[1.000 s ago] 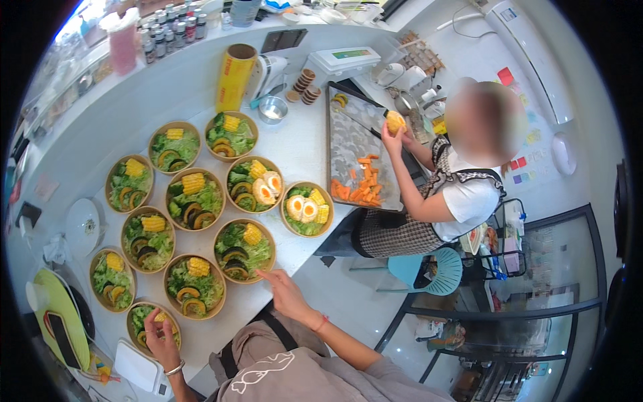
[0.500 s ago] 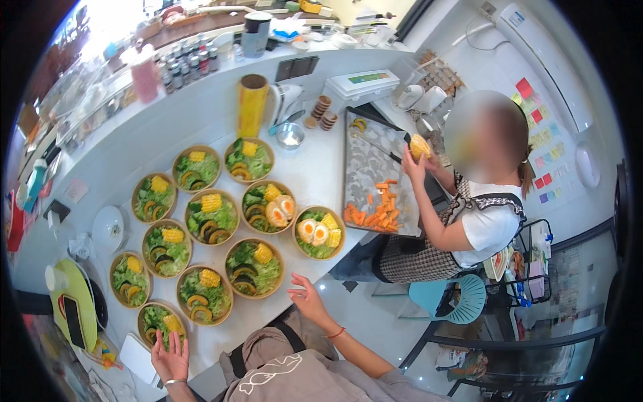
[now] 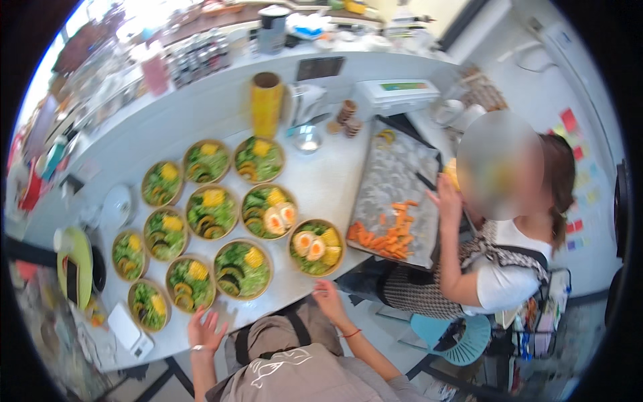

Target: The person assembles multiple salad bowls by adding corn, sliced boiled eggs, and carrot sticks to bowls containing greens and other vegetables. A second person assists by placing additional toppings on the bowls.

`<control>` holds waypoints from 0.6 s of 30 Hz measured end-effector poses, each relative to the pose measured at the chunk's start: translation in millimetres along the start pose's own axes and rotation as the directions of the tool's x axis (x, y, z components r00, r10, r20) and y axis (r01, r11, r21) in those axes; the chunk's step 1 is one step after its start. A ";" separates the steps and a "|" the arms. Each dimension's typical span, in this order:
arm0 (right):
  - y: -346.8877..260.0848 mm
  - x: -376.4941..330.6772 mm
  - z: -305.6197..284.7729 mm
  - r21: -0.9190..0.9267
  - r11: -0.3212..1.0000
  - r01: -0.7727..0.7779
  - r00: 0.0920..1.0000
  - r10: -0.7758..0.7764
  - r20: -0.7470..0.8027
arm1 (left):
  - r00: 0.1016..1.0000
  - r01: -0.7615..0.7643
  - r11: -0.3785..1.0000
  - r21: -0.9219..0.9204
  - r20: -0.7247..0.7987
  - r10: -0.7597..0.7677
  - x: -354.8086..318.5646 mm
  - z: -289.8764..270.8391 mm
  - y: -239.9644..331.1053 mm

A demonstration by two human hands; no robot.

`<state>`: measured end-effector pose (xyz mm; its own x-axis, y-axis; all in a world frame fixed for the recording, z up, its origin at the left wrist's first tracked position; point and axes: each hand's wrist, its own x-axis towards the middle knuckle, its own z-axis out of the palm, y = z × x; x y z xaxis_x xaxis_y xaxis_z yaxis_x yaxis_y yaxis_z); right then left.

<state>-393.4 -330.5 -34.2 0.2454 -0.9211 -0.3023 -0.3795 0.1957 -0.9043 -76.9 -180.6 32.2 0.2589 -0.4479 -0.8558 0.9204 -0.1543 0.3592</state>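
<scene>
Head view: both hands rest on the near edge of the white table [image 3: 321, 181], holding nothing. The left hand [image 3: 204, 329] lies flat with fingers spread open, just beside the nearest salad bowl [image 3: 189, 283]. The right hand [image 3: 328, 298] also lies open, fingers loosely extended, close below the bowl with halved eggs [image 3: 315, 246] at the right end of the near row.

10 bowls of greens with corn and dark slices stand in close rows; 2 of them carry egg halves, the other being the second egg bowl [image 3: 268, 211]. To the right, a foil-lined tray [image 3: 395, 194] holds orange carrot pieces, and another person's hand [image 3: 445, 201] works at its far edge.

The bowls sit nearly touching and close to the table edge, so a careless sweep of either hand could, I judge, nudge one bowl into its neighbour or tip the egg bowl off.
</scene>
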 end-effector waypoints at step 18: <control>93.9 71.8 -27.6 -0.178 0.981 -0.079 0.922 0.004 -0.388 | 0.980 -0.156 0.884 0.440 -0.044 0.195 97.1 36.9 -70.6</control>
<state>-436.0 -387.5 -132.5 -0.1212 -0.9787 -0.1655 -0.5505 0.2050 -0.8093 -127.6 -245.6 -62.5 0.4456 -0.4305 -0.7850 0.6445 -0.4544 0.6150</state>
